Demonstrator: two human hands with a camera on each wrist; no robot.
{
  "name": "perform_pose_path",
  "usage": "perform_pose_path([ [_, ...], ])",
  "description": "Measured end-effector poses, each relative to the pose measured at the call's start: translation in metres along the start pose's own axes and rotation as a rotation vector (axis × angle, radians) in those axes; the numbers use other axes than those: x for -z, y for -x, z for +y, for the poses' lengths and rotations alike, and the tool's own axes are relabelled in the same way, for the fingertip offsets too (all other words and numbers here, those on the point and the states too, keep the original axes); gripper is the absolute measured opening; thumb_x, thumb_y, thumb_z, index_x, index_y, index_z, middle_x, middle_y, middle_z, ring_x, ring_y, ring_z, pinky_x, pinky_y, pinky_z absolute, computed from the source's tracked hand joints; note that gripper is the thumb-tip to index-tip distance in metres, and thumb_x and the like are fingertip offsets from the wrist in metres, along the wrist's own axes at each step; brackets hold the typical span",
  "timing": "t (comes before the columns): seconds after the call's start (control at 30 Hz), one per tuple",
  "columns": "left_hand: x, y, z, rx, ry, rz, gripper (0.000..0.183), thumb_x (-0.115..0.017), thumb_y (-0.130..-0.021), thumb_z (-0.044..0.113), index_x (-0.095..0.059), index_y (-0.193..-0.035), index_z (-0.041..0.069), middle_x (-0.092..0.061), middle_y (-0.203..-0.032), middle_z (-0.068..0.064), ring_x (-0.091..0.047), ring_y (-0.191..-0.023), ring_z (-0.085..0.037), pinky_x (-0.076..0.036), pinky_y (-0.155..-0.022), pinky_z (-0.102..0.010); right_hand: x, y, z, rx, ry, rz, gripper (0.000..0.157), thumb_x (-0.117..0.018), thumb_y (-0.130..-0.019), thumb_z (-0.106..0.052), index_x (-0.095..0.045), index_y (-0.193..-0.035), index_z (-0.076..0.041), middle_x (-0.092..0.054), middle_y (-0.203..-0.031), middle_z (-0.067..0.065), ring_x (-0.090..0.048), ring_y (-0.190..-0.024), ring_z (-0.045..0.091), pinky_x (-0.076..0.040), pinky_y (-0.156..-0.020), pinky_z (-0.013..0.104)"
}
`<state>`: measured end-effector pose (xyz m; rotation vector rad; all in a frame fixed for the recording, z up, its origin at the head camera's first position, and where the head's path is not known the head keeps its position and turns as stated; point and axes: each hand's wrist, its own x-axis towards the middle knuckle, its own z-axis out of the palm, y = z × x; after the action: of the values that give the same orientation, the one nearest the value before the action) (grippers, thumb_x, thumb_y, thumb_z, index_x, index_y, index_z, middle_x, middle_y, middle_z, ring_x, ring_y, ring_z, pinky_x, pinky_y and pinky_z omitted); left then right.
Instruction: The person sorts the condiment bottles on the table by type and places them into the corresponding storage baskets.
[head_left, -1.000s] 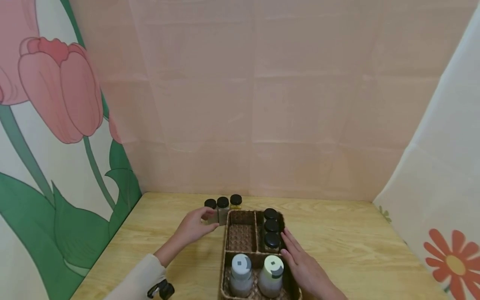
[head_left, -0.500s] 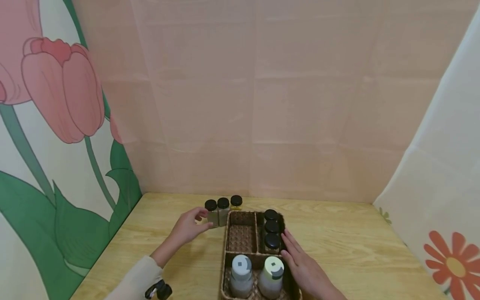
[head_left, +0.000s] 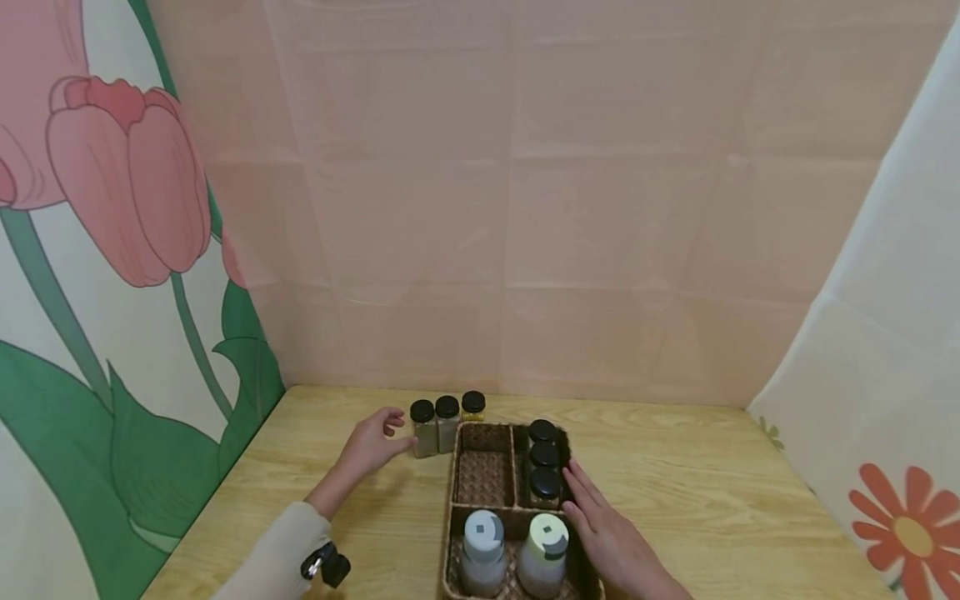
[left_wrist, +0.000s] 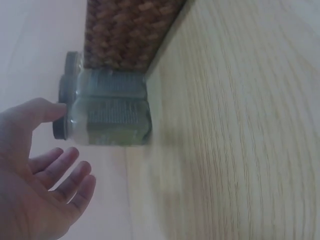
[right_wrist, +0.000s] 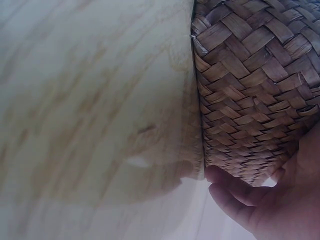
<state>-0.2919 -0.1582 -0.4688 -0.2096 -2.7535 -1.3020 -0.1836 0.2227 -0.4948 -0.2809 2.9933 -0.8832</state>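
Observation:
My left hand [head_left: 367, 448] is beside a row of 3 black-capped glass spice jars left of the woven basket [head_left: 483, 479]. Its thumb and fingers are spread, with nothing between them. Nearest to it stands a jar of greenish contents [head_left: 424, 437]; in the left wrist view the thumb overlaps the cap of this jar [left_wrist: 110, 125]. The middle jar [head_left: 447, 433] stands against it, and the jar with yellow contents [head_left: 473, 407] is partly hidden behind the basket. My right hand [head_left: 615, 533] rests with extended fingers along the basket's right wall [right_wrist: 250, 100].
The basket's back right compartment holds 3 black-capped jars [head_left: 543, 454]. In its front section stand a white-capped bottle [head_left: 482, 550] and a bottle with a pale yellow-green cap [head_left: 543, 554]. A pink cloth backdrop [head_left: 495, 208] hangs behind the wooden table [head_left: 697, 467].
My left hand has drawn back to the left from the nearest jar, its fingers spreading and leaving the jar standing in the row. My right hand stays at the basket.

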Motion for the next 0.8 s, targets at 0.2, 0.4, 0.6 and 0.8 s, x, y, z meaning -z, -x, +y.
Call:
perform_pose_path([
  [0.2, -0.004, -0.008, -0.008, 0.031, 0.000, -0.006, 0.056, -0.080, -0.088, 0.026, -0.059, -0.136, 0.004, -0.068, -0.122, -0.010, -0.061, -0.105, -0.027, -0.055, -0.083, -0.045, -0.001, 0.002, 0.000, 0.009, 0.004, 0.011, 0.061, -0.036, -0.108, -0.050, -0.031, -0.161, -0.020, -0.019, -0.169, -0.005, -0.038, -0.146, 0.031, -0.039, -0.110, 0.058],
  [0.4, -0.007, -0.015, -0.013, 0.027, -0.006, -0.014, 0.061, -0.080, -0.086, 0.025, -0.057, -0.137, 0.000, -0.068, -0.124, -0.013, -0.062, -0.107, -0.032, -0.055, -0.083, -0.045, -0.002, 0.002, 0.000, 0.002, 0.001, 0.011, 0.059, -0.038, -0.108, -0.049, -0.032, -0.160, -0.021, -0.019, -0.169, -0.005, -0.040, -0.144, 0.031, -0.040, -0.110, 0.058],
  [0.6, -0.009, -0.021, -0.013, 0.038, 0.004, -0.027, 0.064, -0.081, -0.086, 0.025, -0.055, -0.140, 0.000, -0.065, -0.129, -0.015, -0.061, -0.112, -0.034, -0.055, -0.086, -0.047, -0.001, 0.000, 0.000, 0.000, 0.004, 0.011, 0.061, -0.036, -0.108, -0.051, -0.032, -0.160, -0.021, -0.019, -0.169, -0.006, -0.040, -0.145, 0.031, -0.040, -0.110, 0.058],
  [0.8, -0.014, -0.027, -0.015, 0.017, 0.053, -0.030, 0.064, -0.082, -0.086, 0.022, -0.055, -0.139, -0.001, -0.061, -0.131, -0.017, -0.060, -0.113, -0.035, -0.055, -0.088, -0.048, -0.001, -0.001, 0.001, -0.005, 0.002, 0.005, 0.062, -0.036, -0.108, -0.052, -0.032, -0.161, -0.021, -0.019, -0.169, -0.006, -0.039, -0.146, 0.031, -0.039, -0.111, 0.058],
])
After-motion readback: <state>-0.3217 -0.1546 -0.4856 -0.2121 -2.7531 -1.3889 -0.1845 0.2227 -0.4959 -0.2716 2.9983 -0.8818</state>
